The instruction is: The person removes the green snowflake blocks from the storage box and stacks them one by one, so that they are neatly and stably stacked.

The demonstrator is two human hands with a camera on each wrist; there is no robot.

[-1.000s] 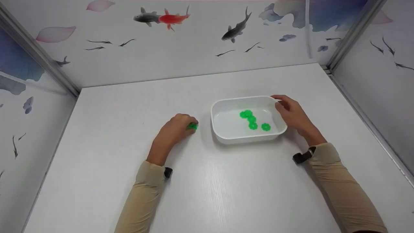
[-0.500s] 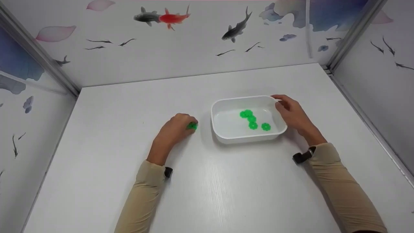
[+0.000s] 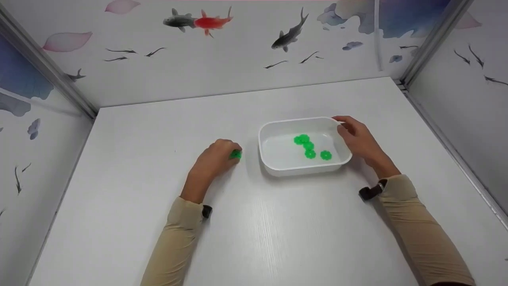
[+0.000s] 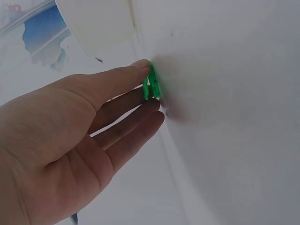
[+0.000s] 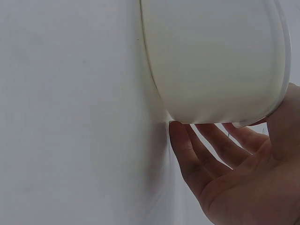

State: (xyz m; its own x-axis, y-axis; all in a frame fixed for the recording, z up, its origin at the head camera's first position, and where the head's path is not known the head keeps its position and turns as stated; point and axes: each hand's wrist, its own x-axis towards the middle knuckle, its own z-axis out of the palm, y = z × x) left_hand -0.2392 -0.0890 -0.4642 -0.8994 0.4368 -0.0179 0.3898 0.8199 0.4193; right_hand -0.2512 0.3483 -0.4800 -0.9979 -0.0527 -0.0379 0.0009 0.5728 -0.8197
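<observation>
Left of the white plastic tub (image 3: 278, 159), my left hand (image 3: 214, 159) pinches a small green plastic piece (image 3: 235, 154) close over the table. In the left wrist view, two thin green slats (image 4: 152, 84) show between thumb and fingertips; most of the rest is hidden. Several green flower-shaped discs (image 3: 310, 153) lie inside the tub, some overlapping, one (image 3: 326, 155) apart at the right. My right hand (image 3: 357, 139) grips the tub's right end, thumb at the rim. From the right wrist, its fingertips (image 5: 177, 129) show against the outer wall (image 5: 211, 84).
The white table (image 3: 254, 230) is bounded by a back wall panel (image 3: 238, 67) printed with fish and by side panels. Metal posts (image 3: 432, 43) stand at the corners. Black straps (image 3: 371, 193) sit by both sleeves.
</observation>
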